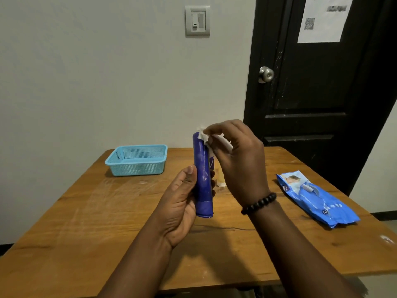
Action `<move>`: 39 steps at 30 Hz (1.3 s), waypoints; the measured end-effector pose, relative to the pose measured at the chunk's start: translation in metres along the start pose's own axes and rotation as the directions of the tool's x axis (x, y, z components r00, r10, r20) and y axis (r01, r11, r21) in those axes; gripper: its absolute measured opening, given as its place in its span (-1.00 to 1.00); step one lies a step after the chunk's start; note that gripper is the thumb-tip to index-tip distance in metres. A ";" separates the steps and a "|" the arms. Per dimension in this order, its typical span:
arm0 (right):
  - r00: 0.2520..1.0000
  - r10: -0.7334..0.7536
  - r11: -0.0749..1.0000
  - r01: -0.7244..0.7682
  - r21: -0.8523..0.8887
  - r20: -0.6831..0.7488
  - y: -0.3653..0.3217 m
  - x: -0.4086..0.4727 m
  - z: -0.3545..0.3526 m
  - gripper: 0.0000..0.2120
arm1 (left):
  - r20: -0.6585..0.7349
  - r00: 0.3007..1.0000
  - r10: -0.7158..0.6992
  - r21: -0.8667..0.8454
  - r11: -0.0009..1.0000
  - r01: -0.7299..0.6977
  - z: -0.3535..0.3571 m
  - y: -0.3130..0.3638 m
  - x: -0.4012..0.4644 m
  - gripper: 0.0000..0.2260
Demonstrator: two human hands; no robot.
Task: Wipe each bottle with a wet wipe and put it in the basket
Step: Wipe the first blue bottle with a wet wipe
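Observation:
My left hand (182, 203) grips a tall dark blue bottle (203, 175) upright above the wooden table (107, 222), its cap end down. My right hand (238, 158) pinches a white wet wipe (207, 138) against the bottle's top end. A small pale bottle (221, 179) stands on the table behind my hands, mostly hidden. The light blue mesh basket (136, 160) sits at the table's far left, with nothing seen inside it.
A blue pack of wet wipes (315, 198) lies on the table's right side. A white wall is behind the table, and a black door (318, 82) stands at the far right.

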State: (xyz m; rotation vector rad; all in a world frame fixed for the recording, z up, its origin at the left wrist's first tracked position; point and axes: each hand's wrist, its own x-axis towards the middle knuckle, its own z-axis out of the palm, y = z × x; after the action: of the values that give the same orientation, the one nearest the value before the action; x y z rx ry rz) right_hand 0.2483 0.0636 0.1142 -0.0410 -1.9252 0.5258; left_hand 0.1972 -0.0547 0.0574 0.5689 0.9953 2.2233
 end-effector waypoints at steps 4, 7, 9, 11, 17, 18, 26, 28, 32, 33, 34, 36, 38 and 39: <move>0.997 -0.034 0.999 0.031 0.040 0.069 -0.001 -0.043 -0.002 -0.84 | -0.005 0.998 0.057 -0.082 0.995 -0.057 0.002 0.006 0.006 -0.66; 0.988 -0.033 0.995 0.019 0.096 0.153 0.001 -0.077 -0.005 -0.81 | -0.056 0.996 0.070 -0.095 0.993 -0.075 -0.001 0.009 0.008 -0.60; 0.985 -0.029 0.993 0.009 0.114 0.171 0.003 -0.089 -0.008 -0.81 | -0.075 0.994 0.076 -0.088 0.993 -0.083 -0.003 0.008 0.007 -0.64; 0.992 -0.008 0.992 -0.008 0.125 0.126 0.003 -0.084 -0.010 -0.80 | -0.095 0.992 0.080 -0.082 0.993 -0.088 -0.003 0.006 0.007 -0.69; 0.999 0.030 0.999 -0.029 0.026 -0.011 -0.002 -0.016 -0.010 -0.78 | -0.136 0.989 0.065 0.030 0.998 -0.062 -0.003 0.000 0.004 -0.57; 1.000 0.024 1.000 -0.024 0.003 -0.005 -0.002 -0.007 -0.008 -0.80 | -0.133 0.989 0.065 0.044 0.997 -0.060 -0.003 -0.001 0.004 -0.55; 0.995 -0.051 0.999 0.050 0.006 0.090 -0.003 -0.042 0.002 -0.82 | -0.111 0.984 0.142 -0.043 0.988 -0.148 0.001 0.008 0.008 -0.64; 0.992 -0.060 0.997 0.055 0.053 0.111 -0.001 -0.063 0.004 -0.82 | -0.138 0.983 0.124 -0.096 0.986 -0.138 -0.001 0.009 0.010 -0.61; 0.982 -0.071 0.992 0.051 0.116 0.177 0.004 -0.087 0.006 -0.81 | -0.228 0.967 0.113 -0.117 0.983 -0.142 -0.007 0.009 0.011 -0.68; 0.984 -0.038 0.989 0.013 0.145 0.175 0.004 -0.086 0.005 -0.82 | -0.234 0.965 0.116 -0.122 0.982 -0.147 -0.007 0.009 0.012 -0.67; 0.987 -0.001 0.985 -0.027 0.173 0.158 0.004 -0.082 0.004 -0.80 | -0.232 0.965 0.118 -0.127 0.980 -0.151 -0.007 0.009 0.011 -0.64; 0.994 0.043 0.980 -0.061 0.187 0.096 0.001 -0.069 0.002 -0.78 | -0.225 0.967 0.121 -0.122 0.981 -0.151 -0.004 0.009 0.011 -0.56; 0.998 0.034 0.990 -0.041 0.136 0.049 -0.004 -0.054 0.003 -0.79 | -0.221 0.967 0.123 -0.121 0.981 -0.153 -0.001 0.007 0.010 -0.50; 0.999 0.016 0.995 -0.021 0.098 0.050 -0.006 -0.050 0.004 -0.79 | -0.217 0.968 0.126 -0.126 0.980 -0.155 0.000 0.007 0.010 -0.50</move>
State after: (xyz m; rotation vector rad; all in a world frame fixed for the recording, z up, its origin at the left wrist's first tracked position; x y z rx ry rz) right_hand 0.2666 0.0432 0.0722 0.0178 -1.9456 0.6389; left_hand 0.1876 -0.0513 0.0637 0.3581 0.9118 2.4976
